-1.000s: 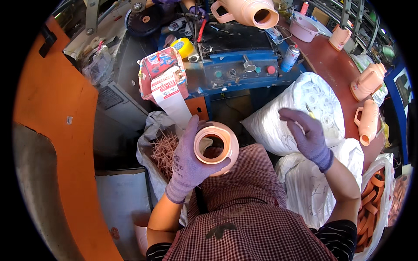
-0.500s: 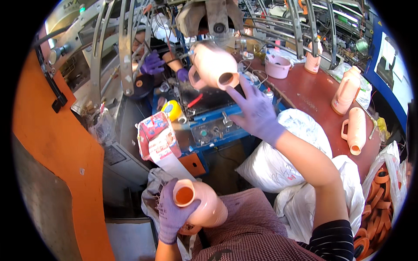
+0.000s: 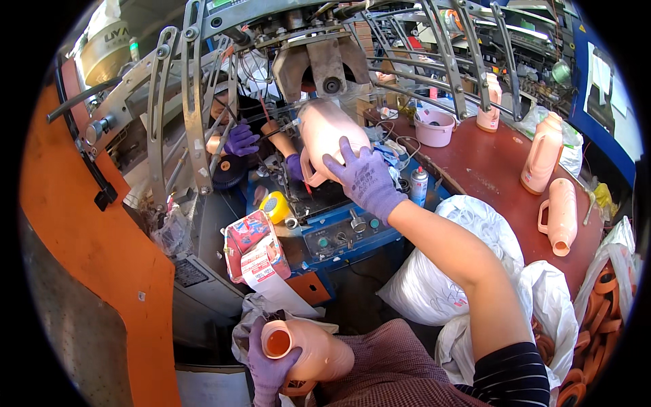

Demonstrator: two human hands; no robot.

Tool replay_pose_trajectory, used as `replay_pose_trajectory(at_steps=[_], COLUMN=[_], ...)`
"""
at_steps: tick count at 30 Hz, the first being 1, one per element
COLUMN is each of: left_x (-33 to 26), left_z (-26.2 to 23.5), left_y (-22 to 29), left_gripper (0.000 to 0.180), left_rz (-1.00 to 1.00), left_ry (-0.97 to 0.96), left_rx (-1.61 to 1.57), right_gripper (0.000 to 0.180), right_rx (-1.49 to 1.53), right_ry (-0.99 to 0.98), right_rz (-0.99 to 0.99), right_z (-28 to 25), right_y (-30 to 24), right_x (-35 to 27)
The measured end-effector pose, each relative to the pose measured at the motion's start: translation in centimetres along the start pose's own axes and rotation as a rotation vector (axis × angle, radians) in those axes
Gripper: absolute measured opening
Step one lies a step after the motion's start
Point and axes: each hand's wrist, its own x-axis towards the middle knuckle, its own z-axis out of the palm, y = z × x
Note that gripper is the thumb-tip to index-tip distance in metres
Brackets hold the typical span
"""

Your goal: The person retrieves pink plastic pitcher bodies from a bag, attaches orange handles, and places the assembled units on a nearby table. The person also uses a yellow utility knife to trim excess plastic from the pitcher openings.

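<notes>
In my left hand (image 3: 268,363), gloved in purple, is a pink plastic jug (image 3: 324,349) with a round open mouth and a handle; I hold it near its neck over my lap. My right hand (image 3: 369,182), in a matching glove, lies with spread fingers against the mouth end of a second pink jug (image 3: 329,132). That jug lies on its side under the metal head (image 3: 319,64) of a machine, its handle to the left. My hand hides its mouth.
Another person's purple-gloved hand (image 3: 241,140) shows behind the machine arms at left. More pink jugs (image 3: 560,214) and a pink bucket (image 3: 434,127) occupy the red table (image 3: 491,180). White sacks (image 3: 451,271) lie below. A spray can (image 3: 419,186) and a tape roll (image 3: 274,207) flank the machine.
My right hand has moved left onto the jug's mouth end, covering the opening that showed before. My left hand keeps its jug, slightly lower in the picture. The whole view has shifted a little.
</notes>
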Motion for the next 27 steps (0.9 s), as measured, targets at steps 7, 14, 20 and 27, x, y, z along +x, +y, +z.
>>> replay_pose_trajectory(at_steps=[7, 14, 20, 27], left_x=[0.6, 4.8, 11.8, 16.6], left_z=[-0.4, -2.8, 5.2, 15.3], left_y=[0.9, 10.5, 16.3, 17.8], left_gripper=[0.091, 0.096, 0.088, 0.081], left_rz=[0.024, 0.395, 0.754, 1.038], left_ry=[0.079, 0.37, 0.727, 0.529], left_rx=[0.063, 0.059, -0.463, 0.123], right_gripper=[0.053, 0.054, 0.054, 0.055], right_rx=[0.087, 0.507, 0.676, 0.695], right_ry=[0.052, -0.076, -0.606, -0.569], right_rz=[-0.103, 0.071, 0.196, 0.36], right_z=[-14.4, -25.7, -21.5, -21.6], right_y=[0.3, 4.8, 5.1, 4.9], right_x=[-8.5, -17.2, -25.9, -27.5])
